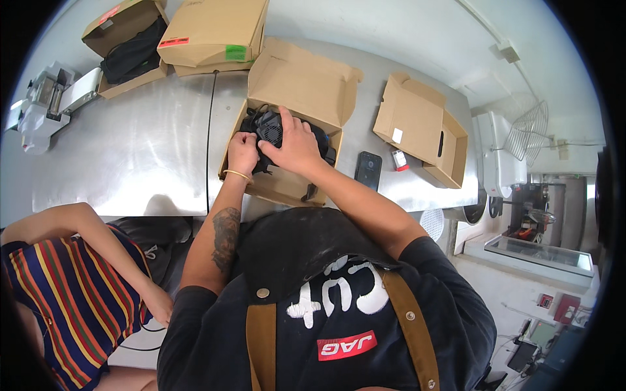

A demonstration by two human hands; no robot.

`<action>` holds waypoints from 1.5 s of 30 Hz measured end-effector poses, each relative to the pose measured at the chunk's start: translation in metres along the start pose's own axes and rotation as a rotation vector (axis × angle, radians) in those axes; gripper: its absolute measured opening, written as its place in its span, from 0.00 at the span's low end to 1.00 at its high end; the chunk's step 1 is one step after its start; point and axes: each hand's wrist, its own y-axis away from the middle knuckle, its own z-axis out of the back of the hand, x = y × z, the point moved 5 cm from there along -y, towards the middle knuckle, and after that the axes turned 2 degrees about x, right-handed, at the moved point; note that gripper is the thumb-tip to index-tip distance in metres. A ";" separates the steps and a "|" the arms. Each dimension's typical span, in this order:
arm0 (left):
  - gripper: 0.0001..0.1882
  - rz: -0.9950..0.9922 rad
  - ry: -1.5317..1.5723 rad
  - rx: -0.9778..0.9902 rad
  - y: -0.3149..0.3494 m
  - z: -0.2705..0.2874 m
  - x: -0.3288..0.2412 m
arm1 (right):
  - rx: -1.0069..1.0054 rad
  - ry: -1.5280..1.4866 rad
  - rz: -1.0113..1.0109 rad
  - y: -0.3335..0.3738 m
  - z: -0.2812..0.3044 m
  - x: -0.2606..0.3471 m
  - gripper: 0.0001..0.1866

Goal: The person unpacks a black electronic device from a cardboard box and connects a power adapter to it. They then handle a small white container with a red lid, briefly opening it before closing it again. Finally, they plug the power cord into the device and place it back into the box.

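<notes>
Broadly, a steel bench (143, 186) carries an open box (300, 81), with a second box (409, 117) to its right. Inside the first sits a black device (269, 133). The right hand (297, 144) grasps it from above; the left hand (243, 154) curls at its left edge, exact grip hidden. Rightward lie a phone (368, 172) and a small red-and-white item (400, 160).

three open cardboard boxes (300, 81), the wearer's two hands (298, 148), one co-worker (78, 300)
</notes>
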 end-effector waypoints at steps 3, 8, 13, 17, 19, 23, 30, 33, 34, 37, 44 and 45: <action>0.08 0.022 0.079 0.028 -0.006 0.002 0.009 | 0.104 0.053 -0.037 -0.005 0.001 0.012 0.63; 0.14 0.189 0.229 0.185 0.009 0.000 0.002 | 0.038 -0.041 -0.024 -0.010 0.002 -0.005 0.65; 0.25 -0.076 0.130 0.124 0.042 0.007 -0.036 | -0.064 -0.112 -0.012 0.003 0.003 -0.025 0.63; 0.20 -0.264 0.113 0.149 0.038 0.032 -0.059 | -0.066 0.071 -0.014 -0.002 0.003 -0.019 0.59; 0.17 -0.322 0.059 0.143 0.032 0.043 -0.068 | -0.027 0.101 0.005 -0.009 0.005 -0.009 0.57; 0.19 -0.358 -0.118 0.263 0.014 0.050 -0.065 | -0.009 0.092 -0.036 -0.015 0.006 0.008 0.57; 0.10 -0.119 0.019 0.111 0.013 0.021 -0.070 | -0.072 0.000 -0.078 -0.017 -0.001 -0.005 0.58; 0.10 -0.070 0.215 0.011 0.003 -0.001 -0.046 | -0.106 -0.062 -0.033 -0.019 0.003 -0.019 0.58; 0.10 -0.062 0.203 -0.020 0.003 -0.004 -0.041 | -0.111 -0.120 -0.006 -0.021 0.005 -0.027 0.58; 0.09 -0.260 -0.005 -0.029 0.002 -0.011 -0.044 | -0.091 -0.360 0.030 -0.022 0.013 -0.050 0.59; 0.08 -0.874 -0.735 -0.149 0.082 0.003 -0.127 | -0.042 -0.836 0.137 0.029 0.026 -0.045 0.65; 0.07 -0.946 -0.725 -0.104 0.094 0.007 -0.140 | -0.050 -0.818 0.173 0.038 0.030 -0.042 0.66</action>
